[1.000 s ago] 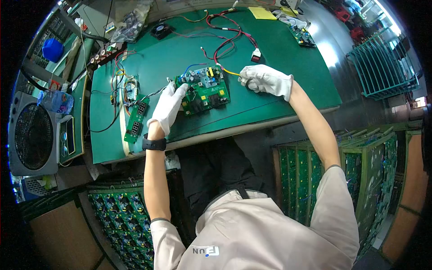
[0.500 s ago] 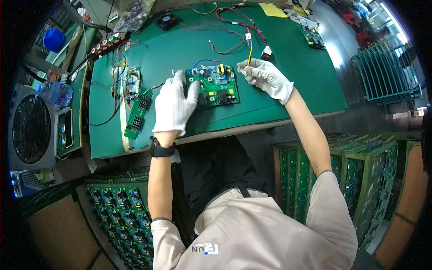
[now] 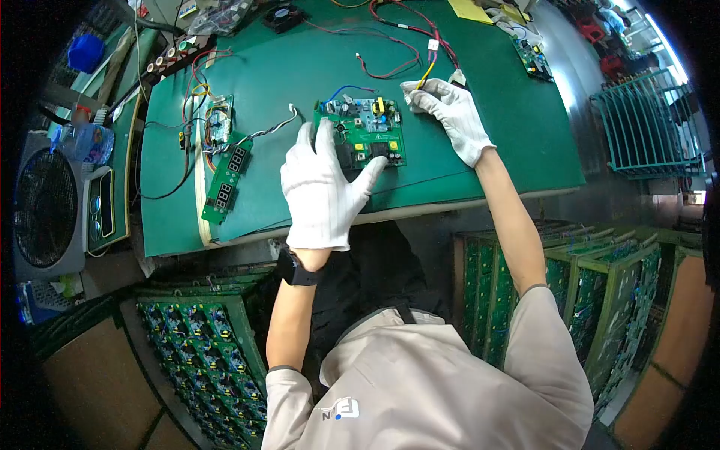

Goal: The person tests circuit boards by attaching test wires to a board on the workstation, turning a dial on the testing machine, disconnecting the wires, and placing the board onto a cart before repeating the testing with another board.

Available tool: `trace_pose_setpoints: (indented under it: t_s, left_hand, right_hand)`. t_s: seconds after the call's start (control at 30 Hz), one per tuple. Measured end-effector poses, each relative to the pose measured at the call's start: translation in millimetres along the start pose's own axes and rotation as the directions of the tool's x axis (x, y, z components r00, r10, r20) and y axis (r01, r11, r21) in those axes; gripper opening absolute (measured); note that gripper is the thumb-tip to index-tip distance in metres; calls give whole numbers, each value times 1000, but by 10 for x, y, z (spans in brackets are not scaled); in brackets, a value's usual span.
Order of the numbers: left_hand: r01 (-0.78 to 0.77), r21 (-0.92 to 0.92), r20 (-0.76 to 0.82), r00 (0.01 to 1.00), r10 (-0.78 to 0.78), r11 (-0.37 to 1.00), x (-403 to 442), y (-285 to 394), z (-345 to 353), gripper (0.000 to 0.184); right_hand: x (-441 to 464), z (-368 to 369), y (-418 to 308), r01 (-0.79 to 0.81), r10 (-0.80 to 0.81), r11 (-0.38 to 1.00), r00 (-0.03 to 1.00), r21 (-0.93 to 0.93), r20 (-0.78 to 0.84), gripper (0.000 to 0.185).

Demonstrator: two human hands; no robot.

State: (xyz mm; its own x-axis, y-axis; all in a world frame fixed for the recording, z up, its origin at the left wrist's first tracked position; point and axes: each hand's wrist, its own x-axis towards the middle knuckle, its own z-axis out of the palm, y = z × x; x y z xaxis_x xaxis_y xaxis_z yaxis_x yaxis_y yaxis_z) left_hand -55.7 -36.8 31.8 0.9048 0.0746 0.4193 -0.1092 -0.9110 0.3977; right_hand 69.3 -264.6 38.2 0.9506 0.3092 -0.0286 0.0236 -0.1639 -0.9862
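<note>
My gloved left hand [image 3: 321,184] is at the left side of a green circuit board [image 3: 386,142], its fingers at the left edge and its thumb at the lower edge. My gloved right hand [image 3: 450,116], right of the board, pinches a white connector [image 3: 409,93] on yellow wires [image 3: 427,73]. Left of my left hand, a twisted black-and-white cable [image 3: 266,131] ends in a loose white plug. It runs toward a green display board [image 3: 227,184] with two digit displays. Beside that lies a smaller wired board [image 3: 219,120].
Red wire harnesses [image 3: 409,28] and a small black fan [image 3: 283,17] lie at the back of the green table [image 3: 495,150]. Another circuit board [image 3: 531,58] is at the back right. Racks of boards [image 3: 199,330] stand below the table's front edge. A large fan [image 3: 46,210] stands left.
My left hand has moved right from beside the twisted cable, its thumb now over the board's lower edge. The cable's white plug is uncovered. My right hand keeps the connector, slightly farther up and right.
</note>
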Motion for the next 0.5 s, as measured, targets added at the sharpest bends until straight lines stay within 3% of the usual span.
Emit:
trace_pose_setpoints:
  t_s: [0.1,0.3,0.43,0.5]
  left_hand:
    - [1,50,-115,993,5,999,-91,147,-32,83]
    - [-2,-87,-112,994,-8,996,-250,212,-19,79]
    - [-77,-192,-224,974,33,978,92,-180,-7,62]
    - [-77,-286,-125,991,42,955,456,-251,-79,57]
  right_hand:
    - [-37,83,-115,88,-86,985,996,-149,25,29]
    - [41,199,-95,77,-75,997,995,-32,66,31]
    - [-140,195,-170,36,-16,984,993,173,-120,35]
    - [-386,188,-254,11,35,946,990,325,-136,39]
